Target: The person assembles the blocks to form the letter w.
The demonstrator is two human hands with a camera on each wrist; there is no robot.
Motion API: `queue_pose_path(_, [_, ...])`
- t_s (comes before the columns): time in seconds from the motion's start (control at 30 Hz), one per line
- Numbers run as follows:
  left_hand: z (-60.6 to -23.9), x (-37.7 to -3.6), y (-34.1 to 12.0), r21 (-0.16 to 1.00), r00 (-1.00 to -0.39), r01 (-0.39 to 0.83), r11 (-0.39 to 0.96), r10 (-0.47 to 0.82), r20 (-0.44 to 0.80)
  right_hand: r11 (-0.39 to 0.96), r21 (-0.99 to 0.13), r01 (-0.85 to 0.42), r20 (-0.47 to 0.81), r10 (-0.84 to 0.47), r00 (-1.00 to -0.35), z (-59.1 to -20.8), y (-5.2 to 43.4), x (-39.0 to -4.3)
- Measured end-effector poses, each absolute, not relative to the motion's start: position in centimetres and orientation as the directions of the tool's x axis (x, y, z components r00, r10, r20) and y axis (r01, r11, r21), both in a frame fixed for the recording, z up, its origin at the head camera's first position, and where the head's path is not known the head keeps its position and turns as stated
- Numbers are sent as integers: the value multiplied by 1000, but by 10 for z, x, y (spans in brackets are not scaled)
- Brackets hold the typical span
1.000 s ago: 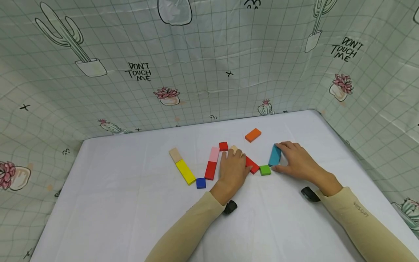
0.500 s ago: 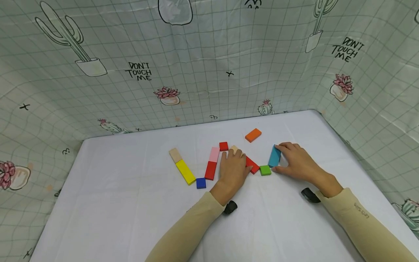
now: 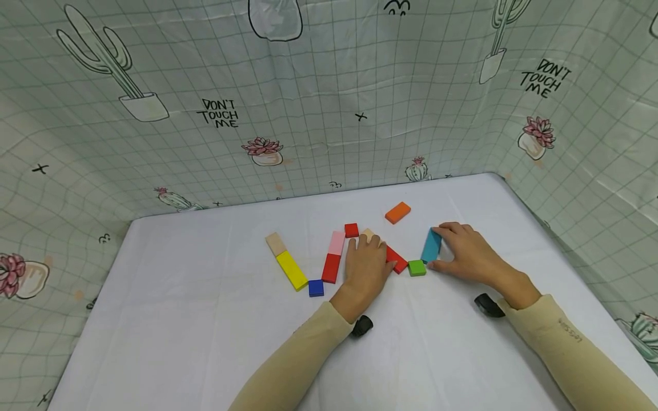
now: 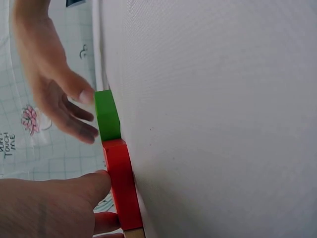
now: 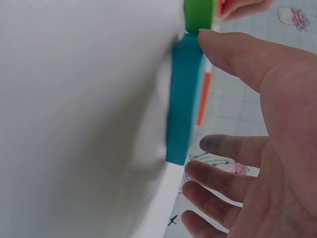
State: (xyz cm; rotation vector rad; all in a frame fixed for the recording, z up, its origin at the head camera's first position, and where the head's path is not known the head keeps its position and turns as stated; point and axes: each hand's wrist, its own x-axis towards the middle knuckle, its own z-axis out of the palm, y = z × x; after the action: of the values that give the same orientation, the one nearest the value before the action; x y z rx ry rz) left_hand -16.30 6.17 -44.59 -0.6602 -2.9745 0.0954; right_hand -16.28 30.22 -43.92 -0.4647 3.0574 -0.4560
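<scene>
In the head view my right hand (image 3: 470,254) holds a teal-blue block (image 3: 430,245) at its right side, index fingertip by the far end and thumb by the near end. That block's near end meets a small green block (image 3: 417,268). My left hand (image 3: 367,265) rests over a red block (image 3: 396,260) and a beige block (image 3: 367,233), partly hiding both. The left wrist view has the thumb on top of the red block (image 4: 123,186), which butts against the green block (image 4: 107,116). In the right wrist view the thumb tip touches the teal-blue block (image 5: 185,99).
Left of the hands a zigzag of blocks continues: small red (image 3: 352,230), pink (image 3: 336,242), red (image 3: 330,268), small blue (image 3: 316,287), yellow (image 3: 291,270) and beige (image 3: 275,243). An orange block (image 3: 398,212) lies apart, farther back on the white-covered table (image 3: 205,331). A patterned cloth (image 3: 319,85) hangs behind.
The teal-blue block has shifted very slightly towards the near side, with its near end by the green block. The left hand and the other blocks have stayed in place.
</scene>
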Motion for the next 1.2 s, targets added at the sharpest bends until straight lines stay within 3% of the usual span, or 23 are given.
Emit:
queue_pose_path(0.63, [-446,-163,62,-95,-907,410,907,416,63,926,-279,-256,30,-258,-966,-422,299,-197])
queue_pose_path(1.2, [-447,-165,58,12,-919,392,920,391,47,940,-213,-266,13,-269,-963,-426,284,-226])
